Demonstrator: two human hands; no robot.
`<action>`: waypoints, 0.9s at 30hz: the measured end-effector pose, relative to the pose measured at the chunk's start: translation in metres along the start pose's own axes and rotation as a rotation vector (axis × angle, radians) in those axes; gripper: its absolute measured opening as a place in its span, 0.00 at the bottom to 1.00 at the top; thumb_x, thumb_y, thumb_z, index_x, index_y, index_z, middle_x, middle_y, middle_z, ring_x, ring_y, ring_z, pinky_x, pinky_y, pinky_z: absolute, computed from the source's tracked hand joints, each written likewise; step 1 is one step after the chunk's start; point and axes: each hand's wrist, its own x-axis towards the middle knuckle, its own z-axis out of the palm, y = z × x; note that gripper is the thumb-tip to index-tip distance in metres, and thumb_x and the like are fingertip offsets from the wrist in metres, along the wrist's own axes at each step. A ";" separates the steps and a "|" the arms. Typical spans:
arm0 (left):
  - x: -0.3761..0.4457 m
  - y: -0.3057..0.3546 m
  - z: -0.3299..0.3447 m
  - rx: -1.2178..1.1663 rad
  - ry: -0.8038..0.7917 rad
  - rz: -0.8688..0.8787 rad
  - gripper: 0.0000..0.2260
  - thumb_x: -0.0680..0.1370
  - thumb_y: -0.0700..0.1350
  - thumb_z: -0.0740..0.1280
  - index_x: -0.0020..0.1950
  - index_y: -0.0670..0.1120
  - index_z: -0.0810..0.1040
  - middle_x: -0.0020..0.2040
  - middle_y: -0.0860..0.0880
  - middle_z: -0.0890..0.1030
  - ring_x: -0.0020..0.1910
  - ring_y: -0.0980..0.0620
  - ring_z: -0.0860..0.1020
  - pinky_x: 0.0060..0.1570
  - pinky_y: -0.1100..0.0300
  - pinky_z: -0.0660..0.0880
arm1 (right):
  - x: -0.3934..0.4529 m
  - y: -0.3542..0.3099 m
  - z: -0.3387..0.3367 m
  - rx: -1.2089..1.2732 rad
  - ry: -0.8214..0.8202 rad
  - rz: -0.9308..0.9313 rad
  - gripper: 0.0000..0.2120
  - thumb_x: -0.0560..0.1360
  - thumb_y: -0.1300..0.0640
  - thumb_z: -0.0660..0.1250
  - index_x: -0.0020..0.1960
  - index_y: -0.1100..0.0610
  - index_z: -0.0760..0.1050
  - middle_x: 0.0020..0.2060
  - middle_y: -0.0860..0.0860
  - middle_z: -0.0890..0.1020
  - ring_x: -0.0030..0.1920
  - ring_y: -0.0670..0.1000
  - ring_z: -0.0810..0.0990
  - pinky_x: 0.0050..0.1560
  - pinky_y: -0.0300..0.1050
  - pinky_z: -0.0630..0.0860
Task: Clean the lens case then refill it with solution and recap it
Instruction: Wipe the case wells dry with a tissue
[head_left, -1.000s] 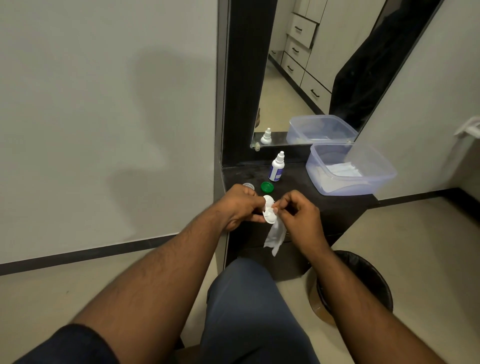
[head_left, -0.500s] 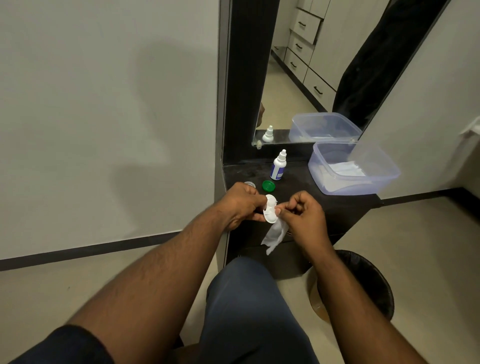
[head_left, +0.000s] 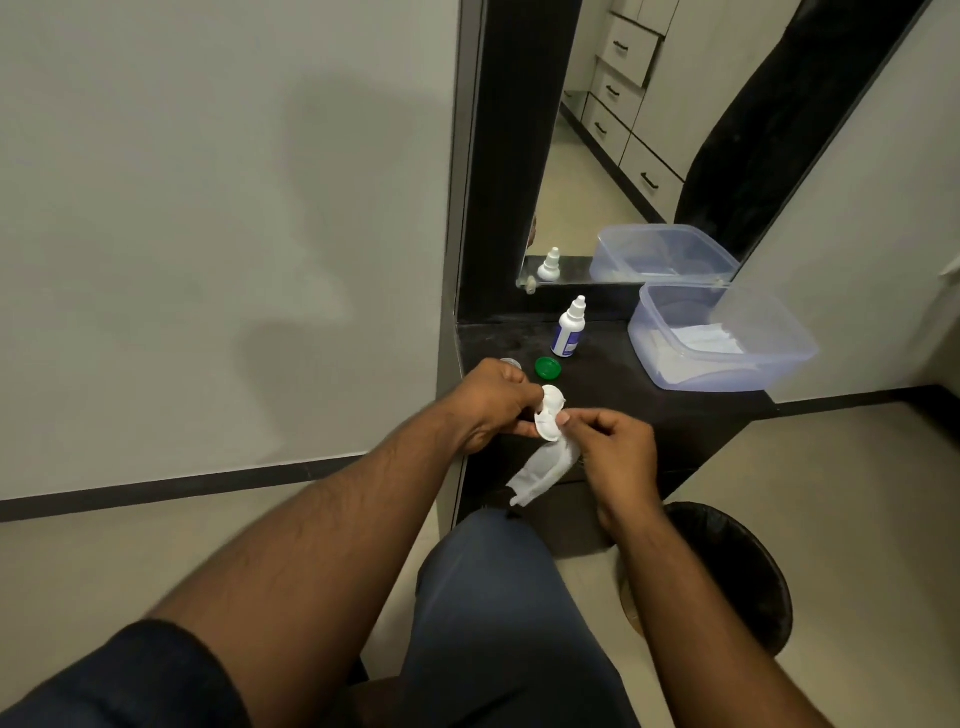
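Left hand (head_left: 491, 402) grips white lens case (head_left: 549, 418) by edge; right hand (head_left: 613, 447) pinches tissue (head_left: 543, 470) against lower well. Case likely light, rigid, slick when wet: hold at rim. Beyond hands: green cap (head_left: 547, 368), solution bottle (head_left: 570, 335), capped. Far right, clear plastic tub (head_left: 737, 374) holding folded tissues.

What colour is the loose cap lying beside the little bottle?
Green. The cap shows clearly in the head view, just before the bottle.

Dim indoor light, soft wall shadows, wide-angle edge bending, slight blur
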 end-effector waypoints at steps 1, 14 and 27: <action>0.001 0.000 0.000 0.004 0.001 0.001 0.14 0.73 0.30 0.67 0.29 0.41 0.73 0.38 0.41 0.81 0.39 0.46 0.83 0.47 0.47 0.82 | -0.002 0.000 0.000 -0.018 -0.021 -0.013 0.05 0.71 0.62 0.71 0.46 0.56 0.83 0.40 0.49 0.85 0.43 0.48 0.83 0.45 0.40 0.79; -0.003 0.000 -0.001 0.011 -0.015 0.012 0.09 0.74 0.31 0.66 0.35 0.39 0.74 0.42 0.41 0.82 0.37 0.50 0.83 0.38 0.56 0.83 | -0.005 -0.007 0.001 -0.638 -0.026 -0.517 0.08 0.72 0.66 0.67 0.49 0.64 0.82 0.45 0.56 0.83 0.42 0.48 0.77 0.46 0.35 0.70; -0.004 0.000 0.002 0.003 0.014 0.002 0.12 0.75 0.32 0.67 0.32 0.41 0.73 0.45 0.40 0.82 0.43 0.47 0.83 0.42 0.51 0.83 | -0.007 0.008 0.001 -0.600 0.055 -0.476 0.06 0.72 0.65 0.67 0.48 0.63 0.82 0.44 0.55 0.82 0.41 0.47 0.77 0.43 0.35 0.71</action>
